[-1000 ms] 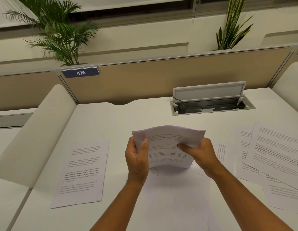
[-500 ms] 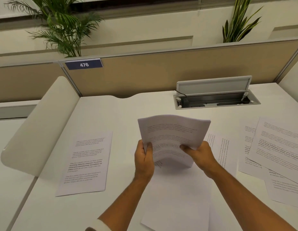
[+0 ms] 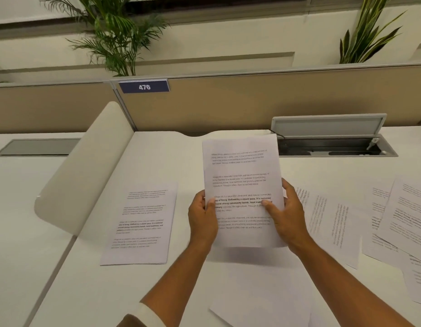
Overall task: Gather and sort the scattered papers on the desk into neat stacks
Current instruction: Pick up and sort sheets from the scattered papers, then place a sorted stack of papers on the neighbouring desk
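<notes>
I hold a bundle of printed sheets [image 3: 242, 171] upright above the middle of the white desk [image 3: 157, 291]. My left hand [image 3: 202, 220] grips its left edge and my right hand [image 3: 287, 215] grips its right edge, thumbs on the printed face. A single printed sheet [image 3: 141, 223] lies flat to the left. A sideways printed sheet [image 3: 327, 223] lies right of my right hand. Several overlapping sheets [image 3: 407, 215] are spread at the far right. A blank sheet [image 3: 263, 303] lies on the desk under my forearms.
An open cable tray [image 3: 332, 147] with its raised lid is set into the desk behind the bundle. A curved white divider [image 3: 87, 166] rises on the left. A tan partition [image 3: 228, 102] with a "476" label [image 3: 144, 87] closes off the back, plants behind it.
The bundle was bent over and drooping forward; it now stands straight and taller in both hands. The view has swung left, so the right-hand papers sit nearer the frame edge.
</notes>
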`<control>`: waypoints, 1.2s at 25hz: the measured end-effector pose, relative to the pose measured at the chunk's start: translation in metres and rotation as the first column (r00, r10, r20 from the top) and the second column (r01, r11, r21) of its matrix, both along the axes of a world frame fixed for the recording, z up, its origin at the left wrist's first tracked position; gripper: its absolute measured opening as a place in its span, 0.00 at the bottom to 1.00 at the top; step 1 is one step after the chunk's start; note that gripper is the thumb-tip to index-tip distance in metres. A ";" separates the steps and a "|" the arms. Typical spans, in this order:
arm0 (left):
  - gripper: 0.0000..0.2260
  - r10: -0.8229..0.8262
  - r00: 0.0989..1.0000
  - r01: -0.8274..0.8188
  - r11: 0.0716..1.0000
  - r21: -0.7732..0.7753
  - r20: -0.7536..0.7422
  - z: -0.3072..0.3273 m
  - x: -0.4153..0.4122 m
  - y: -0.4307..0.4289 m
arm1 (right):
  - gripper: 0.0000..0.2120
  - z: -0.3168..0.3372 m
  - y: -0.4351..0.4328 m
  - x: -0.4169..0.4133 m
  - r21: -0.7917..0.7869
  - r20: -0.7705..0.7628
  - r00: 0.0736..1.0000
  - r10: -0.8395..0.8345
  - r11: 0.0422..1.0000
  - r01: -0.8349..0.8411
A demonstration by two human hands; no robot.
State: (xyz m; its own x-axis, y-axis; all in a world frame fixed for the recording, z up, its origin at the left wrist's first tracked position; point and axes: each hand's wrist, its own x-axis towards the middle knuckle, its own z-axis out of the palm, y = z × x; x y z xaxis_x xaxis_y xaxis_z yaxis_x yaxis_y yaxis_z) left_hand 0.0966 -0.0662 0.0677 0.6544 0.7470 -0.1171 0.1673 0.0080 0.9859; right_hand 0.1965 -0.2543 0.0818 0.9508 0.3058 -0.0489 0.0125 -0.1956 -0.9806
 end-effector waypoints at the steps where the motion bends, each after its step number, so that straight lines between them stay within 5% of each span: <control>1: 0.12 0.027 0.999 -0.027 1.000 -0.007 -0.018 0.000 -0.003 0.007 | 0.33 -0.003 0.009 -0.004 -0.015 0.007 1.000 0.017 1.000 -0.016; 6: 0.23 0.102 0.992 -0.103 0.995 -0.010 -0.074 -0.004 -0.031 0.046 | 0.36 -0.023 0.058 -0.025 -0.156 -0.043 0.998 0.046 0.986 -0.052; 19: 0.19 0.187 0.936 -0.166 0.981 0.096 -0.298 -0.023 -0.115 0.204 | 0.33 -0.039 0.217 -0.088 -0.169 -0.305 0.928 0.214 0.947 -0.274; 26: 0.18 0.216 0.883 -0.166 0.974 0.153 -0.417 -0.043 -0.139 0.248 | 0.34 -0.053 0.268 -0.109 -0.294 -0.329 0.898 0.293 0.872 -0.392; 30: 0.17 0.214 0.867 -0.159 0.975 0.157 -0.450 -0.052 -0.143 0.256 | 0.25 -0.060 0.274 -0.116 -0.415 -0.279 0.904 0.323 0.809 -0.417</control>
State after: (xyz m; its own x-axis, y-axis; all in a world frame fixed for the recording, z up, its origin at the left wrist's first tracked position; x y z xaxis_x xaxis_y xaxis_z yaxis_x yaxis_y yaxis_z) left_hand -0.0465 0.1893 0.0159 0.3933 0.8757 -0.2802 0.6093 -0.0201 0.7927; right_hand 0.0807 0.0195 0.0220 0.7279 0.5306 -0.4343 0.0036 -0.6363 -0.7714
